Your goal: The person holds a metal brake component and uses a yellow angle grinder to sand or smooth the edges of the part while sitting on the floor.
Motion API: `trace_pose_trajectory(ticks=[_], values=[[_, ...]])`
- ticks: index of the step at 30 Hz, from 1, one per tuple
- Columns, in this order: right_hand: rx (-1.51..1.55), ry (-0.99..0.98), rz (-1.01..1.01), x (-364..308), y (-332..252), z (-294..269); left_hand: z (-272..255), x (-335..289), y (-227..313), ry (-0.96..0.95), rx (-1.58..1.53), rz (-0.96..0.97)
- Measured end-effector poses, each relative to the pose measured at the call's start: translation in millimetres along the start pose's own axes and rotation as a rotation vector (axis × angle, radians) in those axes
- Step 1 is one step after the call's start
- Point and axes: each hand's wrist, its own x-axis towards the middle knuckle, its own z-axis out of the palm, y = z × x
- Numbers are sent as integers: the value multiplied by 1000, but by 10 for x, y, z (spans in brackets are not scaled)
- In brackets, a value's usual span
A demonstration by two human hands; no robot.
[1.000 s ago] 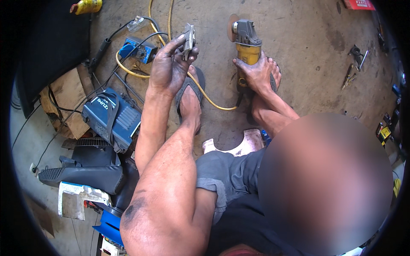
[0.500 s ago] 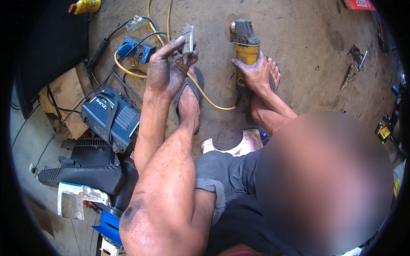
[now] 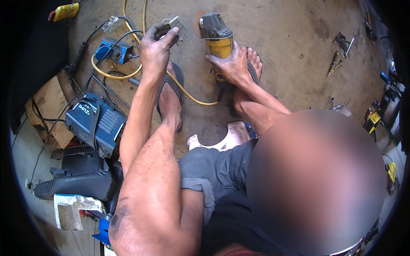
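Between the thumb and fingers of my left hand (image 3: pixel 156 48) is a small grey metal piece (image 3: pixel 174 25), tilted and held up above the floor. My right hand (image 3: pixel 230 67) is wrapped round the yellow body of an angle grinder (image 3: pixel 219 46). The grinder's grey head points away from me, with a thin reddish-brown disc (image 3: pixel 199 24) on its left side. A gap separates the disc from the metal piece. The yellow cord (image 3: pixel 188 92) runs from the grinder's lower end toward the left, passing behind my left wrist. Part of the grip is hidden by my right hand.
A blue welding machine (image 3: pixel 95 121) and a small blue control box (image 3: pixel 114 51) stand at the left among cables. A yellow bottle (image 3: pixel 65 12) lies far left. Pliers (image 3: pixel 334 66) and other tools lie at the right. A whitish stool (image 3: pixel 224 140) is beneath me.
My left hand has turned, so the metal piece has gone from upright to tilted with another face showing. The whole view has shifted, moving everything leftward; the grinder stays in my right hand.
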Motion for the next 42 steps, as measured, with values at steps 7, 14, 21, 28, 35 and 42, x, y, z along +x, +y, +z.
trace_pose_trajectory(ticks=[7, 14, 21, 28, 35, 42], values=[[-81, 20, -25, -54, -138, -42, 57, 166, -209, 43, 164, 124], [-140, -16, 5, -45, -72, -49, 153, 112, -227, 23, 243, 176], [-142, -60, 48, -60, -213, -115, 102, 117, -277, 6, 285, 231], [-100, -63, 25, -55, -155, -96, 98, 135, -359, 1, 256, 309], [-122, -21, -7, -62, -154, -77, 108, 120, -354, 15, 262, 289], [-101, -2, -13, -63, -134, -57, 93, 123, -370, 11, 262, 308]])
